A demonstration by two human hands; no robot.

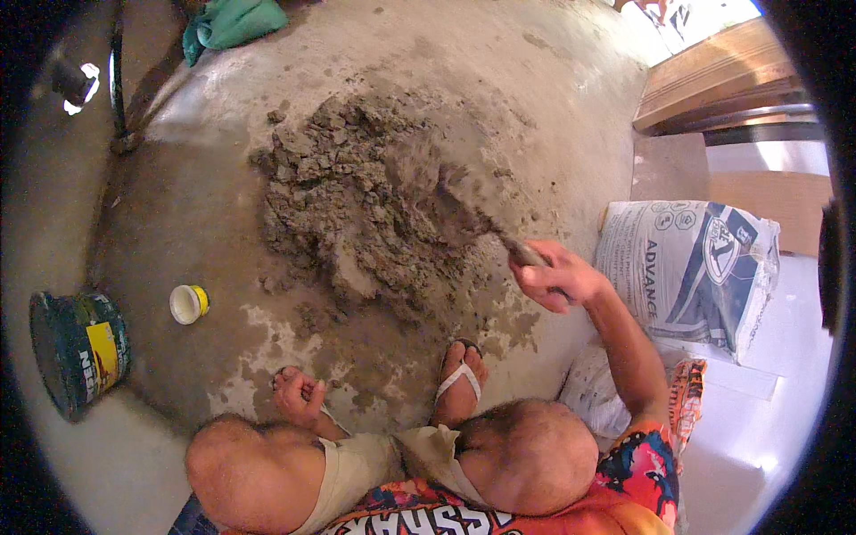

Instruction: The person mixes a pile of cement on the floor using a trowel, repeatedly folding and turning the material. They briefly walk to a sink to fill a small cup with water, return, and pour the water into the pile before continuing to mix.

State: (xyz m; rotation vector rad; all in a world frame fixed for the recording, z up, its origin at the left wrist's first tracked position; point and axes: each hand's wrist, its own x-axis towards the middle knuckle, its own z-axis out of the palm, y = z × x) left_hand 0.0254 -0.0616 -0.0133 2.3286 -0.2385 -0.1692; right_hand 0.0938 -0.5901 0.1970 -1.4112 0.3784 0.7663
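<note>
The right hand [557, 275] is clenched around the handle of a mortar-caked metal trowel [477, 218], its blade sunk in the heap of wet grey mortar [357, 214] spread on the concrete floor [214, 214]. The left hand [299, 394] is rested on the floor, grasping nothing. Mortar could be flicked onto the sandalled foot [459, 379] just beside the heap. A printed cement sack [691, 267], small yellow-rimmed cup [188, 303] and dark paint tin [80, 352] are set around it.
</note>
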